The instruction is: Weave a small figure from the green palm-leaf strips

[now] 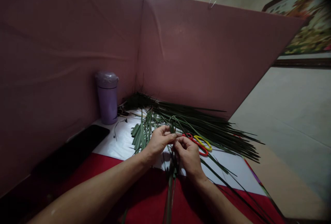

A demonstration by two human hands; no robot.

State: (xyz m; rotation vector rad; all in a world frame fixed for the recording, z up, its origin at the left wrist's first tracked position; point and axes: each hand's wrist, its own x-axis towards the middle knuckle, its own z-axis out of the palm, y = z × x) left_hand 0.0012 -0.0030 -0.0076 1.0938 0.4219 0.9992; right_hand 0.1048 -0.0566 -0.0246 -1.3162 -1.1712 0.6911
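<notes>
My left hand [160, 140] and my right hand [188, 153] meet over the front of the white sheet, fingertips almost touching. Both are closed on long green leaf strips [169, 193], which run down between my wrists toward me; the exact grip is partly hidden by the fingers. A bent strip loops up just above the fingertips. Right beside my right hand lie scissors with red handles [204, 153] and a yellow handle loop [203, 142]. Shorter cut leaf pieces [138, 136] rest to the left of my left hand.
A large bundle of long dark leaves [207, 120] spreads across the back of the white sheet [111, 147]. A purple tumbler [107, 101] stands at the left, with a black flat object [77, 146] before it. Pink panels [207, 55] enclose the back and left. Red cloth [144, 196] lies in front.
</notes>
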